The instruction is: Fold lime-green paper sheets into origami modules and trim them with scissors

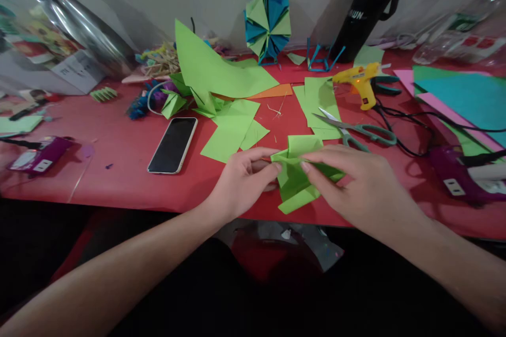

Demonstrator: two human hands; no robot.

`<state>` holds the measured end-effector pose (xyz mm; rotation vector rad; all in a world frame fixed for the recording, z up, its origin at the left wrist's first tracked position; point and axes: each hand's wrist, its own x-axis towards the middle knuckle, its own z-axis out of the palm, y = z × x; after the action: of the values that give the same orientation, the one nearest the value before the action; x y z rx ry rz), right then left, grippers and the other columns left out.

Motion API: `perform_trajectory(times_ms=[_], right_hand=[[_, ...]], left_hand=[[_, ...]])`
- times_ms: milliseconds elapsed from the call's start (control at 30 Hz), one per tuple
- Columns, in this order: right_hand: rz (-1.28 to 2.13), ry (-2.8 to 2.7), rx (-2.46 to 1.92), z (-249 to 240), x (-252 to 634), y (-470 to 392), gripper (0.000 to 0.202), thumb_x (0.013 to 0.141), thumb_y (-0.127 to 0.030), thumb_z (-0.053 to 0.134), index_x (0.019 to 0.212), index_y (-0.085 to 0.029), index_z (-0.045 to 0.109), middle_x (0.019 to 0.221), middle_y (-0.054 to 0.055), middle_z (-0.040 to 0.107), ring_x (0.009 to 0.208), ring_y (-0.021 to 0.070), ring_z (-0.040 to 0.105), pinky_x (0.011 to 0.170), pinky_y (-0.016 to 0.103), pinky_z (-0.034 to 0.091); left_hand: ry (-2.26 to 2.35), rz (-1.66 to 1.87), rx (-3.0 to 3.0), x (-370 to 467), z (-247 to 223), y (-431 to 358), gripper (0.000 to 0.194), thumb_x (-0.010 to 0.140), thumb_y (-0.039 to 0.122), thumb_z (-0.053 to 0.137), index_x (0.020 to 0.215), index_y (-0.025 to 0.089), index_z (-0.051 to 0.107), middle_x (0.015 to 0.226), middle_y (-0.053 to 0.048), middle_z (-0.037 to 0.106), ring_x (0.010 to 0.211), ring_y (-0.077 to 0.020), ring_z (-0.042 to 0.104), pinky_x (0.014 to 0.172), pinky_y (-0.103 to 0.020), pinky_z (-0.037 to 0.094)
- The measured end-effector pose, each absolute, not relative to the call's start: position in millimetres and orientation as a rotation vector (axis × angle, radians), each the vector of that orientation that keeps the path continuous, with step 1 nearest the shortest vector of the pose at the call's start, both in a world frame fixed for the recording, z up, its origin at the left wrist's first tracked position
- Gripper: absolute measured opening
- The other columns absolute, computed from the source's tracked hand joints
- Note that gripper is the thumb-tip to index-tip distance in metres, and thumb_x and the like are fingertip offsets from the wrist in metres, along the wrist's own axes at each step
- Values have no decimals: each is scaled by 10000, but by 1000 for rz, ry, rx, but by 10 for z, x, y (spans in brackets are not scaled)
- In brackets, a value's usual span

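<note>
The creased green paper (293,179) is at the centre of the frame, just above the near edge of the red desk (118,142). Both hands grip it: the left hand (250,179) pinches its left corner between thumb and fingers, and the right hand (358,181) pinches its upper middle. Some of the left fingertips are behind the paper, and the right hand covers part of its right side, so its full folded shape cannot be made out.

The scissors (356,129) lie right of centre, their lower handle loop partly hidden by the right hand. Above them, the yellow glue gun (362,84) trails a black cord whose course is hard to follow. At the upper right, the black bottle (366,10) is cut off by the top edge, its lettering readable only as "AWN". The plastic bottles (470,37) in the corner are blurred. At the right edge, the purple box (446,168) runs out of frame.
</note>
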<state>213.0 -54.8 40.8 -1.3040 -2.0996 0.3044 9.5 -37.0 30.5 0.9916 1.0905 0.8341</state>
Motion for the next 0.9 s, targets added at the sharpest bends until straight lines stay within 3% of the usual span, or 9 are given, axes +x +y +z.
perform_trajectory(times_ms=[100,267,433,533,700,800,900], right_hand=[[160,-2174,-1266,408,2119,-558,177,963,-181,596,1021,-195,762,990,61,798,886,244,731,746,385,564],[-92,-2343,-1234,420,2057,-639,243,949,-147,595,1134,-167,750,1099,78,777,956,271,708,801,419,538],[-245,-2405,-1223,436,2022,-658,280,961,-167,580,1199,-154,729,1217,113,737,1089,311,679,859,448,520],[-293,-2417,-1181,422,2009,-664,280,962,-158,584,1201,-165,729,1254,120,728,1146,312,664,973,478,496],[-194,-2416,-1125,355,2017,-681,302,976,-223,602,1259,-192,702,1395,131,662,1339,338,569,1178,595,345],[-5,-2320,-1123,368,2054,-672,359,970,-336,623,1304,-213,673,1500,159,564,1432,376,477,1152,622,384],[161,-2107,-1159,452,2111,-652,394,960,-349,626,1343,-253,632,1529,144,519,1445,371,464,1155,607,405]], left_hand=[[1062,825,968,103,293,-375,178,853,327,761,930,176,705,805,0,727,783,-157,734,789,-311,643],[977,898,849,102,276,-361,168,859,290,761,904,160,664,824,-13,725,784,-168,743,797,-338,639],[926,985,648,86,332,-355,264,793,138,797,996,168,631,795,13,691,748,-142,714,772,-329,634],[889,949,591,76,364,-359,307,775,130,802,1040,154,647,884,-20,697,817,-159,703,779,-343,634],[943,979,776,55,298,-363,240,770,248,860,833,145,653,863,-18,668,850,-152,662,802,-321,623],[1012,985,996,40,283,-369,268,789,334,847,805,153,651,824,-4,638,812,-144,632,769,-295,603],[1117,1019,1244,32,325,-390,267,855,354,776,762,167,609,705,30,544,679,-103,546,637,-214,508]])
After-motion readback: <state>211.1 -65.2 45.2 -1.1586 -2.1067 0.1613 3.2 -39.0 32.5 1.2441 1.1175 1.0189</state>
